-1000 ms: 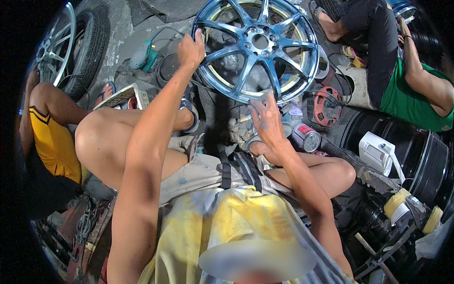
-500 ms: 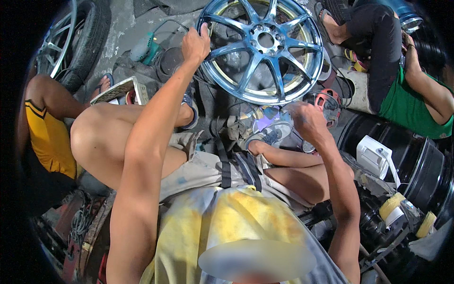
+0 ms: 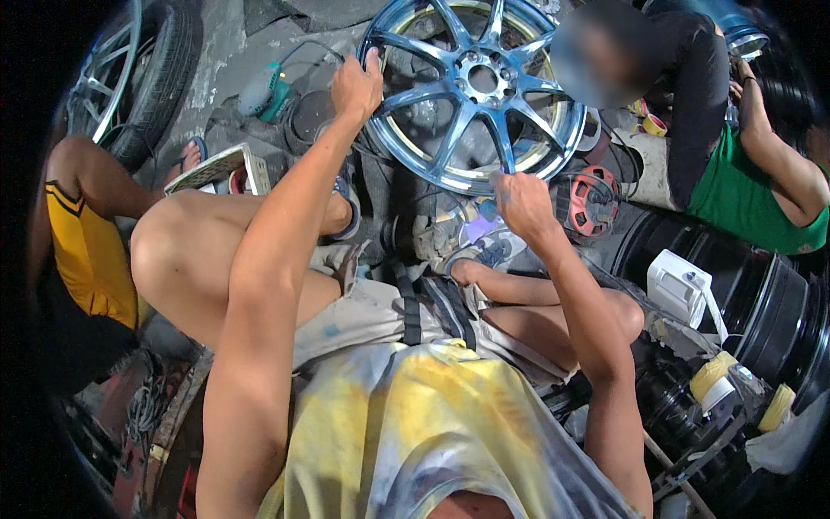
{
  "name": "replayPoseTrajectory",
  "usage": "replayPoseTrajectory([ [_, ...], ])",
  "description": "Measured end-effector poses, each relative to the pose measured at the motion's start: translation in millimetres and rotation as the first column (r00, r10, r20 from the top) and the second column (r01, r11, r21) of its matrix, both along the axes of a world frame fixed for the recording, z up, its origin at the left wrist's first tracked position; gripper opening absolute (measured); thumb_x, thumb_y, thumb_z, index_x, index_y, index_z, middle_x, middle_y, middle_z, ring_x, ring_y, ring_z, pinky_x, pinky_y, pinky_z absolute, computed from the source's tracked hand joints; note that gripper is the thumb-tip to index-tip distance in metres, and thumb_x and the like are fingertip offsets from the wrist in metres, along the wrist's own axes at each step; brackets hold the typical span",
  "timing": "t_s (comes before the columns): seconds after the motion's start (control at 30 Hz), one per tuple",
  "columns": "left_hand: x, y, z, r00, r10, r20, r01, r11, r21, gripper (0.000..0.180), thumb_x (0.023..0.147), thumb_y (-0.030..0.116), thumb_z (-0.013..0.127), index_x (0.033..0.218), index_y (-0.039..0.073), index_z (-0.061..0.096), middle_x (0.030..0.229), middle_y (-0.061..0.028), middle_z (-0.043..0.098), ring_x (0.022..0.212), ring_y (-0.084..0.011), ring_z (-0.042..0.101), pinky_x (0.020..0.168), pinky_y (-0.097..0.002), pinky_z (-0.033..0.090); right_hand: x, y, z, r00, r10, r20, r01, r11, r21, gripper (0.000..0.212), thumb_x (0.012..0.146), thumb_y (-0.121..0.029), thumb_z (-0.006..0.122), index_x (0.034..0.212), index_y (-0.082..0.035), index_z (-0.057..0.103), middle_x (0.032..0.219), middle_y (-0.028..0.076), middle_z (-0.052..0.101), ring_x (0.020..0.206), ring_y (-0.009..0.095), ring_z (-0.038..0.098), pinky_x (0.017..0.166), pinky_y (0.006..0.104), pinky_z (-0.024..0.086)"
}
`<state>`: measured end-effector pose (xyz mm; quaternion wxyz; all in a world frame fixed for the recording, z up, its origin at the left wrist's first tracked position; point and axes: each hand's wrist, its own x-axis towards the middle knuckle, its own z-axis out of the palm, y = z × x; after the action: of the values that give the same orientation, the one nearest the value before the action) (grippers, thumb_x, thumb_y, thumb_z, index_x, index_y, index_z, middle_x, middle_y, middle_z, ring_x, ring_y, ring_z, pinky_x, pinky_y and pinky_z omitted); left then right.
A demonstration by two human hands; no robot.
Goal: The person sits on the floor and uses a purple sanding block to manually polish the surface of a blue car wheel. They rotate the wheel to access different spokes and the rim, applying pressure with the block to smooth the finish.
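A shiny blue alloy wheel (image 3: 468, 102) with several slim spokes and a silver hub lies face up in front of me, no tyre on it. My left hand (image 3: 356, 88) grips its left rim, fingers wrapped round the edge. My right hand (image 3: 526, 204) is closed at the near edge, beside the end of a lower spoke. A small greyish thing seems to be pinched in its fingertips, too blurred to name. Under the right wrist's side lies a purple scrap (image 3: 481, 227) near my shoe.
A green power sander (image 3: 264, 97) lies left of the wheel, a red tool (image 3: 594, 201) on the right. A tyre (image 3: 164, 86) stands at far left, beside a white basket (image 3: 246, 164). Black rims (image 3: 692, 238) lie at right. A person in green (image 3: 756, 186) sits at upper right.
My right hand has moved left and slightly up to the wheel's near edge. The wheel has shifted a little left. A person's head now leans in at the upper right.
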<state>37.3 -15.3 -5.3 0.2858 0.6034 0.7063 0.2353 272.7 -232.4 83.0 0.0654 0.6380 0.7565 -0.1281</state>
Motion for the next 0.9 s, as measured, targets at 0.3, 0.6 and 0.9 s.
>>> replayPoseTrajectory([
  [0.3,1,1,-4,1.000,0.012,-0.015,-0.012,1.000,0.027,0.058,0.095,0.049,0.047,0.098,-0.006,0.063,0.100,-0.0326,0.064,0.096,-0.0491,0.061,0.086,-0.0548,0.046,-4,12,12,0.999,-0.023,0.045,0.026,0.997,-0.066,0.017,0.083,-0.016,0.057,0.075,-0.003,0.065,0.066,0.022,0.063,0.063,0.040,0.065,0.059,0.0494,0.052],
  [0.6,-1,-4,-5,1.000,0.007,0.016,-0.008,0.998,0.065,0.058,0.096,0.048,0.046,0.095,-0.008,0.062,0.096,-0.0330,0.065,0.094,-0.0499,0.061,0.084,-0.0555,0.047,5,-26,30,0.949,-0.129,-0.289,0.114,0.991,-0.065,0.022,0.089,-0.016,0.053,0.096,-0.002,0.069,0.080,0.024,0.066,0.072,0.038,0.066,0.065,0.0472,0.052],
  [0.9,1,3,-3,1.000,0.012,-0.016,-0.012,1.000,0.018,0.059,0.095,0.050,0.046,0.098,-0.006,0.062,0.099,-0.0317,0.065,0.097,-0.0490,0.061,0.086,-0.0543,0.046,97,10,17,0.998,-0.052,0.048,0.051,0.998,0.021,0.021,0.091,-0.017,0.053,0.097,-0.004,0.068,0.081,0.021,0.067,0.071,0.037,0.066,0.062,0.0466,0.051],
])
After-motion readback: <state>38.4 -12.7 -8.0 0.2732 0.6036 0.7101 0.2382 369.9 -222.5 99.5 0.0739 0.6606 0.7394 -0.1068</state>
